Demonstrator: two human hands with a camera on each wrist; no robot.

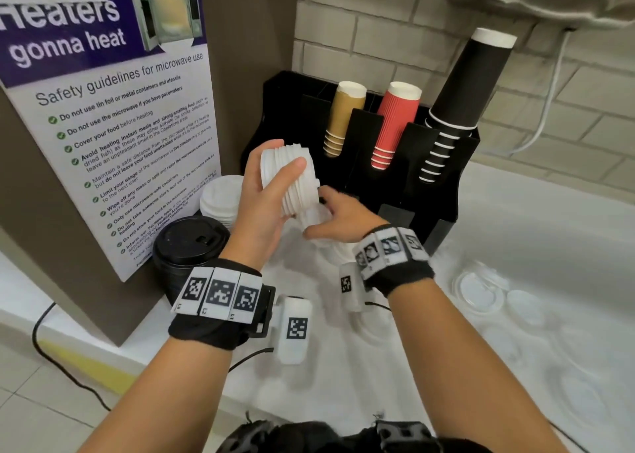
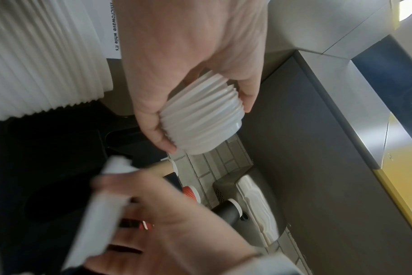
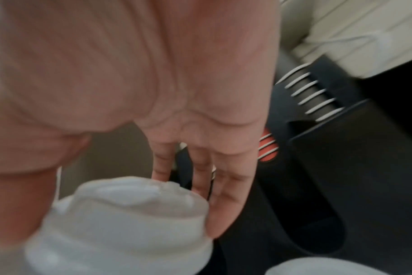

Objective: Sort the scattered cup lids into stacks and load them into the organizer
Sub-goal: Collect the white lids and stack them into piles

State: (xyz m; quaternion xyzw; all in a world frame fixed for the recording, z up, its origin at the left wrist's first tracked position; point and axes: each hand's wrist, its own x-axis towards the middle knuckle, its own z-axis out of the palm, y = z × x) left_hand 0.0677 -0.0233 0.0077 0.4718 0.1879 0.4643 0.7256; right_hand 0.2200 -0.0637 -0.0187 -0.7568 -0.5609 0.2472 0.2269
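Right, the left hand (image 1: 264,205) is up in front of the black organizer (image 1: 436,191), fingers and thumb curled round a stack of white lids (image 1: 292,181). Thin, translucent plastic, those lids, nested tight so their rims make a ribbed, bellows-like column, tilted on its side. From the left wrist view the thumb lies along one flank of the stack (image 2: 200,122) and the fingertips hook over the far rim, so the ribs sit right across the palm.

Just below, the right hand (image 1: 340,218) comes in under the stack, fingers curved round another small clump of white lids (image 3: 127,219). It's blurred; the domed top of that clump sits against the base of the fingers, with the fingers themselves fairly straight behind it. Whether the two bundles touch, I cannot tell.

Behind the hands, the organizer is matte black with tall slots: a stack of tan paper cups (image 1: 343,119), a stack of ribbed red cups (image 1: 395,122) and a tall stack of smooth black cups (image 1: 460,98) with white rims, all upside down and leaning back toward the pale tiled wall (image 1: 378,22).

To the left, a pile of glossy black lids (image 1: 189,243) stands by the laminated microwave poster (image 1: 113,126), with another pile of white lids (image 1: 220,198) just behind. On the white counter (image 1: 532,246) to the right, a few clear flat lids (image 1: 477,287) lie loose.
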